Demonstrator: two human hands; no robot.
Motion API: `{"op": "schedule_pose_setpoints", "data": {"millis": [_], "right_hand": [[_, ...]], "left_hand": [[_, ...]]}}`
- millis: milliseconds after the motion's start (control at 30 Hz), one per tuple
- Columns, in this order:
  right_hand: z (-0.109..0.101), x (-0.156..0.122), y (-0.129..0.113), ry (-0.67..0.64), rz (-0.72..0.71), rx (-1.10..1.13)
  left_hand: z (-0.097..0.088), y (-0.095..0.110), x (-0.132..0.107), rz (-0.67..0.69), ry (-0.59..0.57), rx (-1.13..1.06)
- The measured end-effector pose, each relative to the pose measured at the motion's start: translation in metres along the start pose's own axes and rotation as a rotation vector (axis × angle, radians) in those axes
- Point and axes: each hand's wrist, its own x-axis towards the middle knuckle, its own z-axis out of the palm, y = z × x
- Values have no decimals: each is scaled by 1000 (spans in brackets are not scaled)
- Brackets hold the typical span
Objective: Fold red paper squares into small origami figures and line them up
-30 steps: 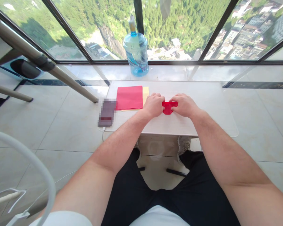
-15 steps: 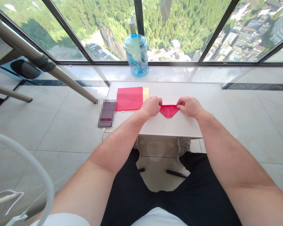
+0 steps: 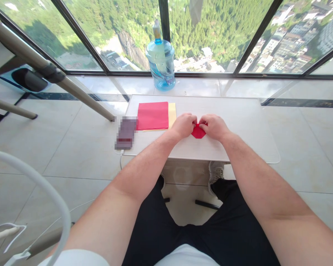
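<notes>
A small folded piece of red paper (image 3: pixel 199 132) lies on the white low table (image 3: pixel 246 125), its lower edge showing between my hands. My left hand (image 3: pixel 185 125) pinches its left side, and my right hand (image 3: pixel 213 126) pinches the right side. The fingertips of both hands are close together at the top of the paper and hide its upper part. To the left rests a stack of red paper (image 3: pixel 153 115), with a yellow sheet (image 3: pixel 172 114) sticking out from under it.
A blurred-out phone (image 3: pixel 126 132) with a white cable lies at the table's left edge. Behind the table a large blue water bottle (image 3: pixel 161 66) stands before the window. A beige metal leg (image 3: pixel 83 94) slants down at the left, and a white curved tube (image 3: pixel 44 184) is nearer me.
Both hands have moved inward toward each other. The two outer corners of the red paper have been brought to the middle, so it looks narrower.
</notes>
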Motion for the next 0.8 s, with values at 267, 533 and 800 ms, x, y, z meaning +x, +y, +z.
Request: {"op": "schedule_pose_setpoints", "data": {"millis": [267, 533, 800], "right_hand": [[8, -1, 4, 42, -42, -88], [5, -6, 9, 22, -93, -25], [4, -13, 12, 28, -125, -34]], "left_hand": [[6, -2, 0, 52, 30, 57], [1, -7, -7, 105, -9, 37], [1, -8, -12, 113, -26, 41]]}}
